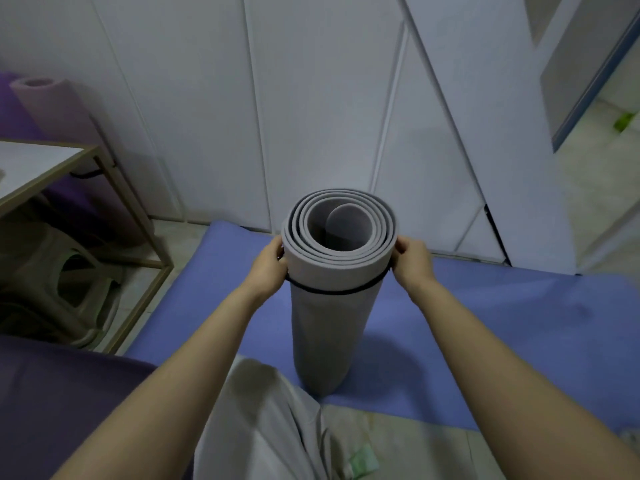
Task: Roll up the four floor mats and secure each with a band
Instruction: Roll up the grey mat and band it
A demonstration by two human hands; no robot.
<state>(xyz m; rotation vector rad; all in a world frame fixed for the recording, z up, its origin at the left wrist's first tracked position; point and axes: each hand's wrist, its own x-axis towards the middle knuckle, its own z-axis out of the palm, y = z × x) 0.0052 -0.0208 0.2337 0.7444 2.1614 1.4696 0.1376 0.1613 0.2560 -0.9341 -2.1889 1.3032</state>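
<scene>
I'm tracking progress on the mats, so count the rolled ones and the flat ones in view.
Rolled mats: 2 (grey roll, far roll)
Flat mats: 2 (blue mat, purple mat)
Total: 4
The purple patch at far left is too unclear to count.

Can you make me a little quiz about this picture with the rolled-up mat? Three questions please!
1. True or false: the grey rolled mat stands upright on the blue mat.
2. What colour is the band round the roll? A) red B) black C) white
3. Fill in: the left hand and the right hand hold the roll near its ____ end.

Key: 1 true; 2 B; 3 top.
</scene>
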